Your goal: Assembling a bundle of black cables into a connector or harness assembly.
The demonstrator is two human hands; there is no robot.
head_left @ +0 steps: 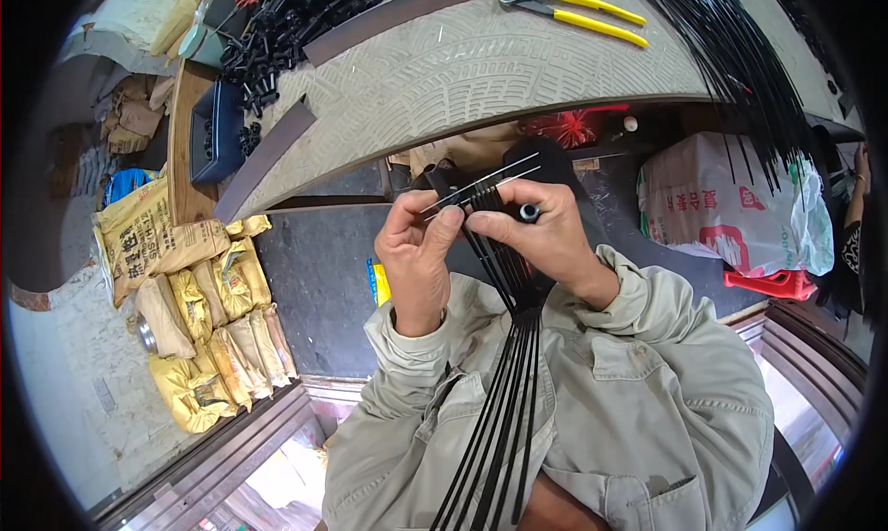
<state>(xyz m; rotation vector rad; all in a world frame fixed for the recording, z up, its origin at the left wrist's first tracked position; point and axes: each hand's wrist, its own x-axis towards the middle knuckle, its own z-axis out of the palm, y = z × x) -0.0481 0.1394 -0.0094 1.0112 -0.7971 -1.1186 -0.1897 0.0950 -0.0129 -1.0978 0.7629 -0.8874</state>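
Observation:
In front of my chest, a bundle of thin black rods, looking like umbrella ribs, fans down over my lap and gathers at a dark joint. My left hand is closed, thumb against forefinger, pinching the upper ends where thin silvery rods cross at a slant. My right hand is closed on the black rods from the other side, its thumb tip close to my left thumb. A dark tube end with a pale ring shows at my right fingers. Another dark cylinder stands just beyond my left fingers.
On the workbench ahead lie yellow-handled pliers, a heap of black tubular parts and a sheaf of black rods. A blue bin sits at its left end. Yellow-brown sacks stand left; a white bag is right.

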